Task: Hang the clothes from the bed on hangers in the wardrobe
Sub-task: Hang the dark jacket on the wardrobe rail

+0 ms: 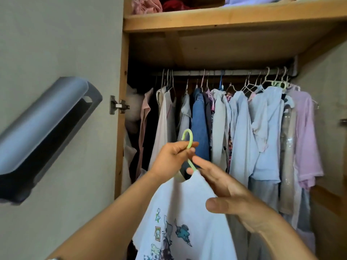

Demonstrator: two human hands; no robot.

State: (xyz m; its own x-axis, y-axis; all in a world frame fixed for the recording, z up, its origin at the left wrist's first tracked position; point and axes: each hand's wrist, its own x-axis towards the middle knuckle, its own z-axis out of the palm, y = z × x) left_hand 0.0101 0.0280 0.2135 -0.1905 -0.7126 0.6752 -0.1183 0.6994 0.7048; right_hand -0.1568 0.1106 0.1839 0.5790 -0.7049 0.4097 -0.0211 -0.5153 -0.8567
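Nearest to me, the white printed T-shirt (180, 218) hangs from the green hanger (188, 141), its collar already seated on the hanger's shoulders. My right hand (223, 186) lies against the collar with fingers straight, steadying the cloth and gripping nothing. My left hand (171, 158) pinches the hanger's neck just below the hook, fingers curled around it; the hook points up and left.

Beyond the hands, the wardrobe rail (221, 72) carries a packed row of hung garments (244, 128). The widest gap I judge to lie above the denim jacket (200, 126), between two wire hangers.

Procedure, as I judge it: keep the pinch low on the neck, turn the hook square to the rail, lift above rail height, then lower it on. Use the right hand to part neighbouring garments first, so the shirt does not snag.
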